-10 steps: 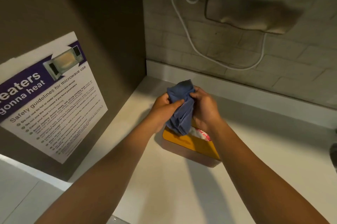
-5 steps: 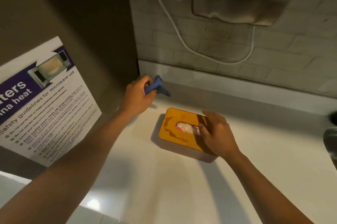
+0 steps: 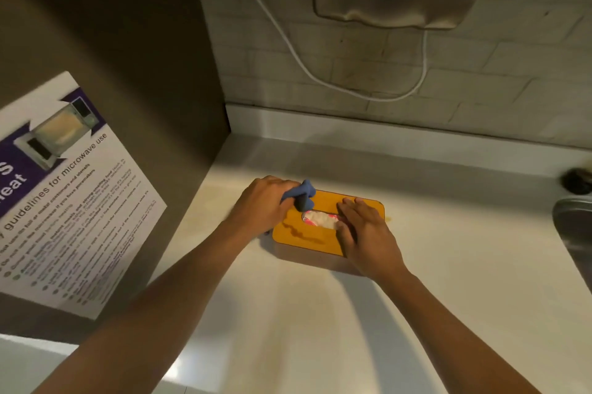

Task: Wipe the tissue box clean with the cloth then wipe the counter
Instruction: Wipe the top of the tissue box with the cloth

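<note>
The tissue box (image 3: 323, 228), standing on the pale bench (image 3: 320, 323) near the corner, is steadied by the right hand (image 3: 365, 233), laid flat with fingers spread on its orange lid. The blue cloth (image 3: 299, 195) is bunched in the closed fingers of the left hand (image 3: 262, 204) at the lid's rear left edge, so the box-wiping step is judged to be in hand. Firm strokes across the lid, skirting the tissue opening, are called for next.

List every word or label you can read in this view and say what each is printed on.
"guidelines for microwave use": heading on the white poster on the left panel.
"eat": end of a cut-off word on the poster's purple banner.
Bulleted small print on the poster: too blurred to read.
Tissue box, cloth, counter: no readable text.
</note>
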A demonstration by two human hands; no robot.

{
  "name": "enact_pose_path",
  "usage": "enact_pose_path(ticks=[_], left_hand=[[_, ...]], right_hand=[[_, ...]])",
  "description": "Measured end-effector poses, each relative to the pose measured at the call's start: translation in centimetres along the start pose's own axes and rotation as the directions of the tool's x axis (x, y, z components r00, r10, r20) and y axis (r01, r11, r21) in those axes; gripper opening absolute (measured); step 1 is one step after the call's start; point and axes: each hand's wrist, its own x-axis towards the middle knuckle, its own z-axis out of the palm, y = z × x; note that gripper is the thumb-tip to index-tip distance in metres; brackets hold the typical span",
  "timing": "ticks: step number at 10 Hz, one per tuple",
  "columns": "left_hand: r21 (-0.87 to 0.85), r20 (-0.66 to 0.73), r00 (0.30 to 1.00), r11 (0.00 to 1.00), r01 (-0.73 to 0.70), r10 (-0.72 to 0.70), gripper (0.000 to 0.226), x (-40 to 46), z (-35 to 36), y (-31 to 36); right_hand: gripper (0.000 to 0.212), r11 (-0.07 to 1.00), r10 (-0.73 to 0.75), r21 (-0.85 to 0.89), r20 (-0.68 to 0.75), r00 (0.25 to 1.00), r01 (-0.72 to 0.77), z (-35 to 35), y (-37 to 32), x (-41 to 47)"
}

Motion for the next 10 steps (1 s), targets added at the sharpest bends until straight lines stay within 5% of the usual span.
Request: enact_pose_path(ticks=[1, 2, 3, 7, 8, 9, 10], left_hand=[[0.053, -0.135, 0.981, 0.987, 0.149, -0.141, 0.013, 1.7, -0.1, -0.1], [-0.024, -0.092, 0.992, 0.996, 0.082, -0.084, 0.011, 3.3, -0.4, -0.1], [-0.007, 0.13, 0.987, 0.995, -0.096, 0.096, 0.027, 3.2, 0.1, 0.5], [0.024, -0.059, 0.928, 0.929, -0.368, 0.369, 0.031, -4.6, -1.5, 3.2], [0.068, 0.007, 0.992, 0.99, -0.127, 0.127, 0.051, -5.6, -1.1, 3.8], [0.142, 0.026, 0.996, 0.986, 0.086, -0.09, 0.045, -4.9, -0.2, 2.7], [0.085, 0.167, 0.984, 0.995, 0.054, -0.068, 0.045, -2.8, -0.3, 3.6]], right_hand=[[0.051, 1.0, -0.004, 0.008, 0.007, 1.0, 0.004, 0.0, 0.1, 0.0], [0.048, 1.0, -0.01, 0.007, 0.017, 1.0, 0.01, 0.0, 0.4, 0.0], [0.048, 1.0, 0.002, 0.021, 0.004, 1.0, -0.002, 0.0, 0.3, 0.0], [0.047, 0.999, 0.005, 0.035, -0.019, 1.0, -0.004, -0.1, 0.1, -0.2], [0.045, 0.999, -0.002, 0.039, -0.011, 1.0, 0.003, -0.2, 0.0, -0.2], [0.045, 0.999, -0.006, 0.031, -0.005, 1.0, 0.006, -0.2, 0.0, -0.2], [0.043, 0.999, -0.014, 0.043, 0.003, 1.0, 0.014, -0.3, 0.0, -0.1]])
